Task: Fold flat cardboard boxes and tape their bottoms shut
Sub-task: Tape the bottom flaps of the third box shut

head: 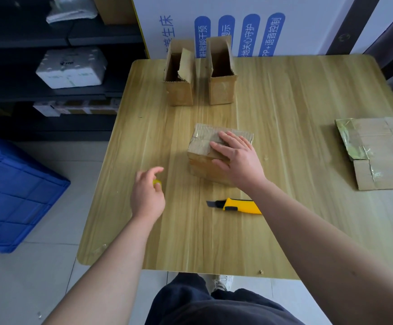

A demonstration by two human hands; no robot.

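**Fig. 1. Head view: the end of the taping step on the third box.**

The reference object is a small cardboard box (201, 143) standing bottom-up at the middle of the wooden table (284, 231). Its flaps are closed, and clear tape runs across the seam and down the near face.

The right hand (237, 158) lies on top of this box, palm down with the fingers straight and spread, pressing on the flaps. The left hand (147, 195) hovers to the left of the box and nearer the person. Its fingers are loosely curled and the forefinger is extended. A small yellow object (157, 182) shows at its fingertips, but it cannot be told whether the hand holds it or what it is.

A yellow utility knife (237, 205), blade out, lies on the table just in front of the box. Two upright open boxes (179, 92) (222, 90) stand side by side well beyond it. A flattened box (375, 146), patched with old tape, lies well off to its right.

Judgement: the tape appears to be applied already, and the right hand seems to be smoothing it down. The next move probably calls for both hands on opposite sides of the box to turn it upright and set it beside the two boxes beyond, keeping clear of the exposed blade. After that the flattened box can be fetched.
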